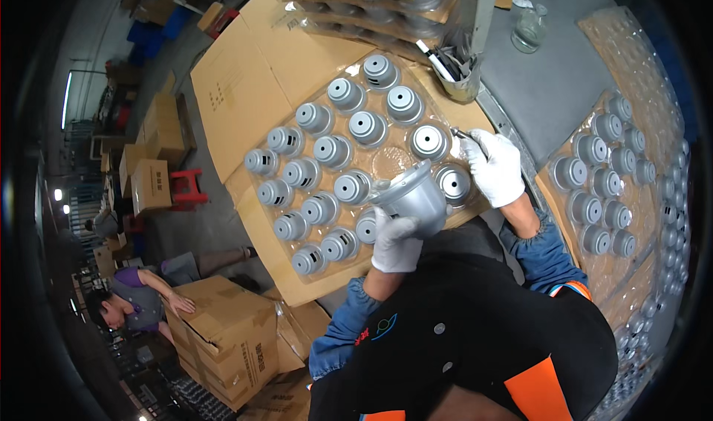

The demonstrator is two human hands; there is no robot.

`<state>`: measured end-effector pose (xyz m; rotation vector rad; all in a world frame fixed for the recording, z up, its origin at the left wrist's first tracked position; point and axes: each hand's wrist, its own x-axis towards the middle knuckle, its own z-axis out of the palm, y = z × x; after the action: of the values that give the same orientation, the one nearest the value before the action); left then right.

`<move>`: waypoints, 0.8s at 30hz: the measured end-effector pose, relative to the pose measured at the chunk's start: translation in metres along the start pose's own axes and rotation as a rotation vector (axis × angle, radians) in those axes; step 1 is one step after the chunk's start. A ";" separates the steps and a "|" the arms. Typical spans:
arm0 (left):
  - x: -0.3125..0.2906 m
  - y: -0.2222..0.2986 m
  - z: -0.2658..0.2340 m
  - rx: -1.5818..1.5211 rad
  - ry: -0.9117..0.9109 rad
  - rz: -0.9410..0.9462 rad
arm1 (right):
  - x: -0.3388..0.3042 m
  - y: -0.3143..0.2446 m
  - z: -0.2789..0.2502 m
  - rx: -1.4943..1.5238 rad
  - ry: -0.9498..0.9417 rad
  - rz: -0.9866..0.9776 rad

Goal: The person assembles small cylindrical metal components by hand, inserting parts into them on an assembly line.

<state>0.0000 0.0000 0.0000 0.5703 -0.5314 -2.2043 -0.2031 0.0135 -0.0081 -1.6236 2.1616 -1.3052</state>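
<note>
My left hand (396,244), in a white glove, grips a silver-grey cup-shaped housing (420,207) by its side. The housing is tilted and held above a clear plastic tray (388,159). Beside it, my gloved right hand (497,170) is closed in a pinch around a thin, dark pen-like tool (462,134), whose exact kind is too small to tell. The tool's tip points left, toward a silver housing (430,143) seated in the tray, apart from the held one. Several similar housings, each with a dark centre hole, stand in rows across the tray. One pocket holds no housing.
A brown cardboard sheet (256,68) lies under the tray. Behind are stacked trays (371,12), a cup of pens (462,86) and a glass jar (529,31). More housings (590,150) stand at right. At lower left, another person (137,295) touches a large carton (223,332).
</note>
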 end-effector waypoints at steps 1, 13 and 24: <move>-0.001 0.001 0.000 -0.001 0.008 -0.025 | 0.000 -0.002 -0.001 -0.008 0.000 -0.002; -0.004 -0.007 0.002 0.056 0.081 -0.015 | -0.003 -0.025 -0.025 0.020 -0.045 -0.158; -0.009 -0.005 0.007 0.227 0.125 0.092 | 0.003 -0.058 -0.056 -0.150 -0.195 -0.647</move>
<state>-0.0017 0.0118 0.0054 0.7817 -0.7314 -2.0196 -0.1950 0.0393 0.0678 -2.5264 1.7121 -1.0523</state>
